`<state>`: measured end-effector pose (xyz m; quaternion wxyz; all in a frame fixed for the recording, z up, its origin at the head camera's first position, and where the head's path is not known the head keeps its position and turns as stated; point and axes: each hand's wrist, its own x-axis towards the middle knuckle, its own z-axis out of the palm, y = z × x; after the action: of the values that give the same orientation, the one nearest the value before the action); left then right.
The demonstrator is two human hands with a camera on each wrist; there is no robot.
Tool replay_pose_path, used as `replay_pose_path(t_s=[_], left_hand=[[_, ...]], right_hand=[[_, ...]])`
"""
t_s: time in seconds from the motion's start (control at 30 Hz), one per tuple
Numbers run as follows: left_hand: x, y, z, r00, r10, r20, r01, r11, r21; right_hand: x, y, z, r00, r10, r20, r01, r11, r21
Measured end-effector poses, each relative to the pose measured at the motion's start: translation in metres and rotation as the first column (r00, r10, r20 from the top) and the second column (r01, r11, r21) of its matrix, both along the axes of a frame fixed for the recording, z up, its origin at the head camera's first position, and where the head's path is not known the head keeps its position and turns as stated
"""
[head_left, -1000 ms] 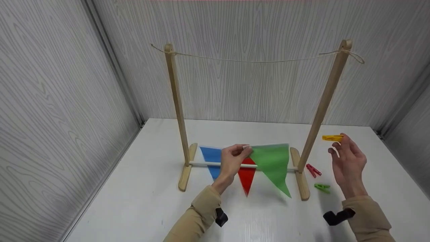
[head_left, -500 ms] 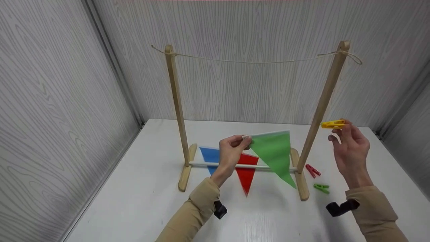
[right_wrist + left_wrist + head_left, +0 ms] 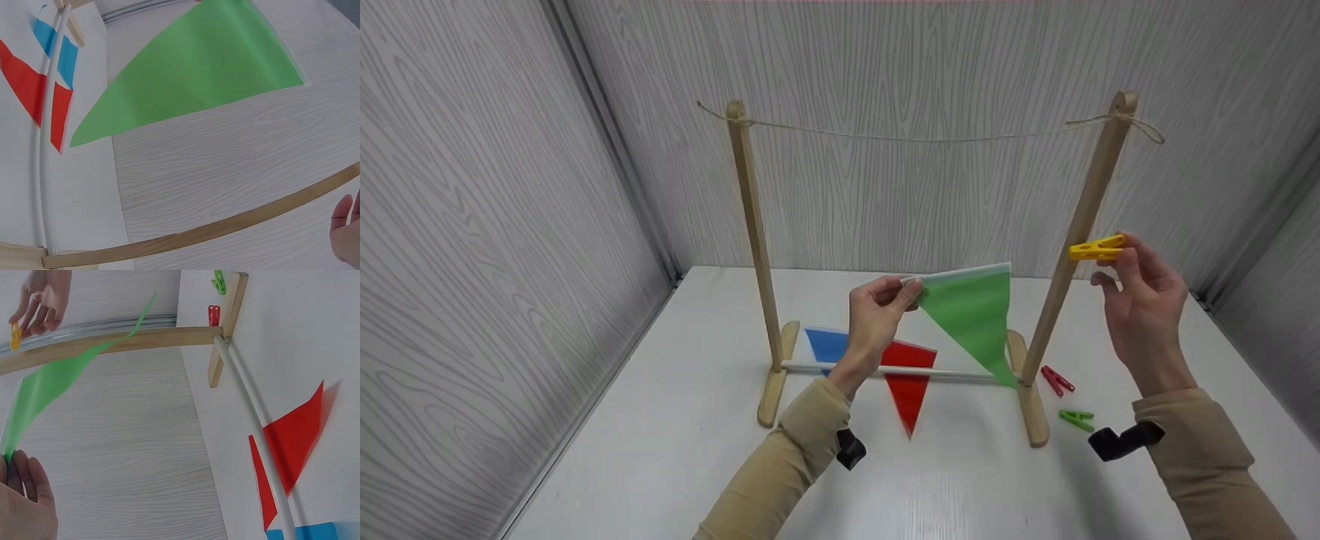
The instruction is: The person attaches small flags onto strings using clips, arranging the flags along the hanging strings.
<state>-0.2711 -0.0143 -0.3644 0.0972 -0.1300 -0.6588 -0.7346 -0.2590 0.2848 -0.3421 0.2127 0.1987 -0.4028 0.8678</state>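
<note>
My left hand (image 3: 874, 322) pinches the upper left corner of a green triangular flag (image 3: 973, 311), which hangs in the air with its point down at the right. In my right hand (image 3: 1147, 315), a yellow clothespin (image 3: 1096, 248) is held between thumb and fingertips, its nose pointing left beside the right post (image 3: 1072, 262). Above both hands a thin string (image 3: 915, 139) runs between the two posts. In the right wrist view the green flag (image 3: 185, 73) fills the upper middle, and only part of my right hand (image 3: 346, 233) shows.
A red flag (image 3: 910, 382) and a partly hidden blue flag (image 3: 826, 346) lie under the white crossbar (image 3: 952, 372). Right of the stand's foot are a red clothespin (image 3: 1057, 380) and a green one (image 3: 1077, 418). The left post (image 3: 755, 240) stands at the left.
Both hands have risen, the left lifting the green flag off the crossbar area and the right raising the yellow clothespin. More of the red flag is uncovered.
</note>
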Motion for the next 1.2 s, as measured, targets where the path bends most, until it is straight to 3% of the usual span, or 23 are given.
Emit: replay_pose_path(t_s=[0.23, 0.57, 0.73, 1.0, 1.2], left_hand=[[-0.004, 0.0, 0.015, 1.0, -0.004, -0.012, 0.004, 1.0, -0.018], [-0.008, 0.0, 0.04, 0.997, -0.01, -0.08, 0.006, 0.999, -0.046], [-0.011, 0.005, 0.051, 0.995, -0.002, -0.1, -0.003, 0.999, -0.046], [-0.016, 0.01, 0.068, 0.991, 0.015, -0.132, -0.022, 0.998, -0.057], [-0.02, 0.012, 0.079, 0.988, 0.017, -0.156, -0.026, 0.998, -0.057]], right_hand=[[-0.004, -0.003, 0.016, 1.0, -0.02, -0.022, 0.02, 1.0, -0.004], [-0.01, -0.012, 0.047, 0.978, -0.17, -0.12, 0.175, 0.984, 0.029], [-0.01, -0.012, 0.064, 0.97, -0.161, -0.184, 0.164, 0.986, 0.002], [-0.009, -0.011, 0.088, 0.962, -0.186, -0.2, 0.18, 0.983, -0.047], [-0.01, -0.013, 0.103, 0.945, -0.236, -0.225, 0.242, 0.97, -0.003]])
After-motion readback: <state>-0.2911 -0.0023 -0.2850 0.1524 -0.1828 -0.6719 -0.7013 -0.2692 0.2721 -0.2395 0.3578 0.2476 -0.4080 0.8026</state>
